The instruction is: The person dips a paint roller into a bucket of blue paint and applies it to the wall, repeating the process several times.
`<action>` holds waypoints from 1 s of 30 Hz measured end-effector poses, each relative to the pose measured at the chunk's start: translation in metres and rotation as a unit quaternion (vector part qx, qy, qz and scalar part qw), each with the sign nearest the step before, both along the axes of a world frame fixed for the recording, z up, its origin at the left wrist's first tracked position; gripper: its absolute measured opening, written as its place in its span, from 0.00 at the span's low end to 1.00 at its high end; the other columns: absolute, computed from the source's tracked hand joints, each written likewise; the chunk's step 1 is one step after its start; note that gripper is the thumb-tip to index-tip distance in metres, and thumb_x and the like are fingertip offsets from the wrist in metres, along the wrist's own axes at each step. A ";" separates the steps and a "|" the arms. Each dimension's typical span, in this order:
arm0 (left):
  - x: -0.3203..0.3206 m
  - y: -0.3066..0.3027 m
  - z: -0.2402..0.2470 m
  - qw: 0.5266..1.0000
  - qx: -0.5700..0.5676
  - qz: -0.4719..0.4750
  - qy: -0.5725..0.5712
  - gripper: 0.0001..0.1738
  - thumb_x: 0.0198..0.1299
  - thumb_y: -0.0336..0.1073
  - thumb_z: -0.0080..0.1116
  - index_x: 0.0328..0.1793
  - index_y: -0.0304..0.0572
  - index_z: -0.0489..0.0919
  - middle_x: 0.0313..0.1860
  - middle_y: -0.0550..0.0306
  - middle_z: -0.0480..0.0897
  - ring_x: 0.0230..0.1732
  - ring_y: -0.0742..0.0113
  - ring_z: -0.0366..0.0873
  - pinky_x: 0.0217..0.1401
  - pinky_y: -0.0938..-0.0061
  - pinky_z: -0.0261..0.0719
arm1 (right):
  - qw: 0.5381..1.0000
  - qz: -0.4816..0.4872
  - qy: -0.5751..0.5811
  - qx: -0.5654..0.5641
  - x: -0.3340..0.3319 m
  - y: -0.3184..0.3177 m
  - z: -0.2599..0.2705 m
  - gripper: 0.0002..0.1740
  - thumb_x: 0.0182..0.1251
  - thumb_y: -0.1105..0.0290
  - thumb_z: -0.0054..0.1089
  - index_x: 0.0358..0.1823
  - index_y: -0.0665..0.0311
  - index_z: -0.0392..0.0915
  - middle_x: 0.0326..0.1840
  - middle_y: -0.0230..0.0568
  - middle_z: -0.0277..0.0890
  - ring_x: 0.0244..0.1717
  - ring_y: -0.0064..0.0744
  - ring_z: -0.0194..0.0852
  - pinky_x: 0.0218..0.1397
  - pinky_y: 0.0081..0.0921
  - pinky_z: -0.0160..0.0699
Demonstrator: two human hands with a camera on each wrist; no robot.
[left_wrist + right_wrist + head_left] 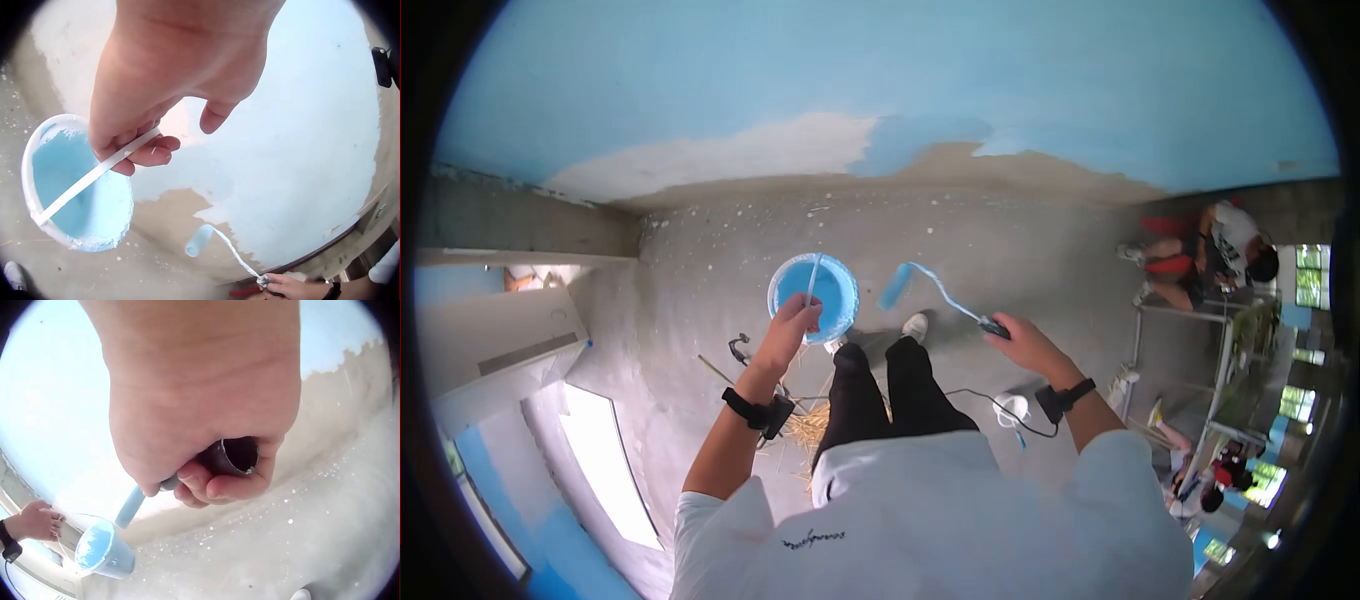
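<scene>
My left hand [797, 325] has its fingers curled under the white strap handle [94, 175] of a paint bucket [775, 290]. The bucket holds light blue paint, and paint coats its rim. On the right, my other hand [1038, 352] grips a paint roller by its dark handle [995, 327]. From there a paint-covered bent rod [945, 290] runs to the blue roller sleeve [894, 287], which overlaps the floor just right of the bucket in the head view. The right wrist view shows the handle's hollow end [240, 455] inside the curled fingers.
Ahead stands a wall [1000, 80], mostly light blue with a whitish patch and a bare grey-brown lower strip. Straw [805, 425], a dark cable [980, 395] and a small white pail [1010, 410] lie near my feet. A person [1235, 240] sits at the right by a metal frame [1225, 350].
</scene>
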State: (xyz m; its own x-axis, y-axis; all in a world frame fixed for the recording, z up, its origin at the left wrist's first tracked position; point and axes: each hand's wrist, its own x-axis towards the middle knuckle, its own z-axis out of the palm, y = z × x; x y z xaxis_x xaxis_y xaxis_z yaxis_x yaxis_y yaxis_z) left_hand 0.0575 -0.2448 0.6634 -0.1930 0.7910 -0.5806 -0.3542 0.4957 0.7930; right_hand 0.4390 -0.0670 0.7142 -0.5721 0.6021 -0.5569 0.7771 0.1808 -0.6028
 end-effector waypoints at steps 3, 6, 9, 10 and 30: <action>0.001 0.001 0.046 0.999 0.025 -0.032 -0.006 0.12 0.67 0.40 0.52 0.47 0.39 0.76 0.31 0.63 0.76 0.35 0.75 0.73 0.44 0.77 0.70 | 0.999 0.008 0.000 0.031 -0.014 -0.022 0.053 0.16 0.67 0.59 0.61 0.44 0.66 0.75 0.33 0.54 0.78 0.34 0.54 0.75 0.38 0.40 0.73; 0.010 0.004 0.080 0.997 0.056 -0.058 -0.015 0.12 0.68 0.40 0.51 0.48 0.39 0.76 0.33 0.62 0.77 0.36 0.75 0.74 0.45 0.77 0.71 | 0.997 0.013 -0.008 0.077 -0.010 -0.045 0.091 0.15 0.66 0.59 0.62 0.43 0.64 0.76 0.33 0.53 0.79 0.35 0.56 0.77 0.38 0.43 0.73; 0.022 0.004 0.097 0.996 0.050 -0.068 -0.024 0.13 0.68 0.42 0.51 0.47 0.39 0.76 0.33 0.62 0.78 0.36 0.75 0.74 0.45 0.77 0.71 | 0.993 0.016 -0.008 0.118 0.001 -0.063 0.104 0.14 0.66 0.59 0.62 0.43 0.62 0.78 0.33 0.53 0.80 0.36 0.58 0.78 0.38 0.45 0.74; 0.027 -0.001 0.102 0.996 0.052 -0.073 -0.021 0.13 0.68 0.42 0.51 0.47 0.39 0.76 0.33 0.62 0.78 0.36 0.75 0.74 0.45 0.77 0.71 | 0.992 0.011 0.002 0.127 0.006 -0.072 0.104 0.14 0.65 0.59 0.62 0.43 0.61 0.78 0.33 0.53 0.80 0.36 0.59 0.78 0.38 0.46 0.75; 0.111 -0.017 0.159 0.991 0.067 -0.108 -0.035 0.16 0.71 0.42 0.46 0.50 0.37 0.74 0.31 0.64 0.74 0.36 0.76 0.71 0.44 0.81 0.70 | 0.984 0.054 0.010 0.169 0.022 -0.111 0.112 0.15 0.64 0.60 0.61 0.36 0.67 0.81 0.33 0.54 0.81 0.38 0.58 0.80 0.41 0.47 0.78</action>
State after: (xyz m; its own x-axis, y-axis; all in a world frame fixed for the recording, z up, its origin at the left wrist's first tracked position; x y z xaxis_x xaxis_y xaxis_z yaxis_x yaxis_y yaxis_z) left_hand 0.1689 -0.2614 0.8227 0.0266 0.8807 -0.4729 -0.3066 0.4575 0.8347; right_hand 0.4615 -0.1781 0.8266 -0.6520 0.6855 -0.3240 0.7309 0.4547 -0.5090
